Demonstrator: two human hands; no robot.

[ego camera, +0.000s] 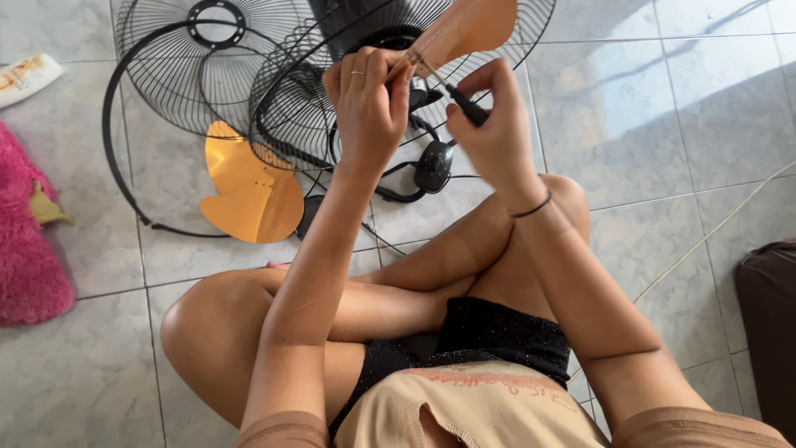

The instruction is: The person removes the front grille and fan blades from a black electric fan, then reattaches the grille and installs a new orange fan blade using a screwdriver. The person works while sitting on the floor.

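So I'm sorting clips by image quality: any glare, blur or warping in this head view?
Head view: a pale sheen of window light lies on the floor tiles at upper right; the left hand, right hand, screwdriver and orange blade are sharp, no motion blur; the fan guards bow slightly near the top edge, a wide-lens effect; shadows are soft.

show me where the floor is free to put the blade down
Bare tiles lie right of the grilles, up to the dark bag. A smaller patch sits between the pink mat and the knee. Ahead is crowded with grilles, loose blade and motor.
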